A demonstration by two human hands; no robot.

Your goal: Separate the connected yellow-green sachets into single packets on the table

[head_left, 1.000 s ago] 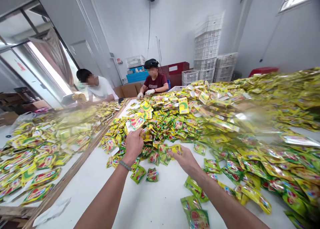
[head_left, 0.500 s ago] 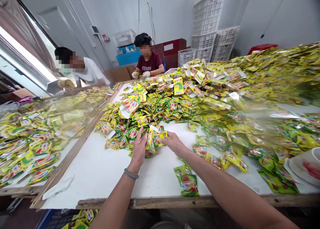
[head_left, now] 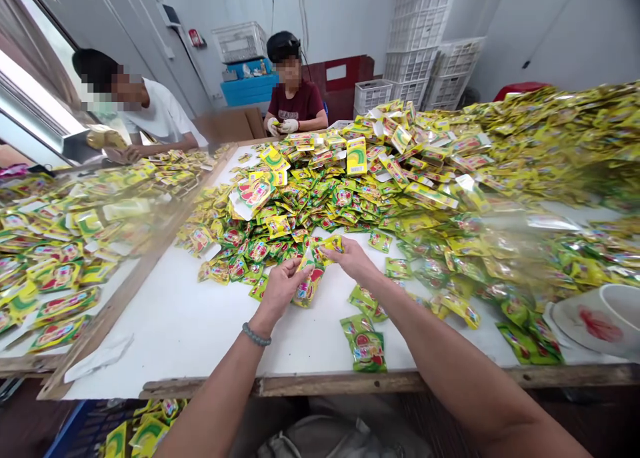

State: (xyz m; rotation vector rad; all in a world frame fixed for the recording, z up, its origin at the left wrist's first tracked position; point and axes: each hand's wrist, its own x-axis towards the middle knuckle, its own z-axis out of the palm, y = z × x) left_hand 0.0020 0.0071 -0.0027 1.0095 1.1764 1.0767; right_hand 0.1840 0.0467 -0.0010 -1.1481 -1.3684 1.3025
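My left hand (head_left: 278, 290) is closed around the side of a small yellow-green candy box (head_left: 309, 287) with watermelon print, tilted above the white tabletop. A white flap stands at its upper end. In the fingertips of my right hand (head_left: 357, 261) is a small yellow candy packet (head_left: 332, 245), right beside the box's upper end. Whether the packet touches the box I cannot tell. Just beyond my hands lies a heap of green and yellow packets (head_left: 320, 201). Closer to me, a green watermelon packet (head_left: 369, 351) rests by the table edge.
Yellow boxes (head_left: 356, 157) top the heap. A wooden strip (head_left: 125, 278) divides off another pile at left. A white mug (head_left: 595, 321) stands at right. Two people work across the table, one in a maroon shirt (head_left: 297, 105). White crates (head_left: 410, 65) are stacked behind; a blue crate (head_left: 83, 428) sits below.
The view has shifted, moving the scene up and left. My hands have drawn slightly away from the heap, and the box has turned to show more of its printed face.
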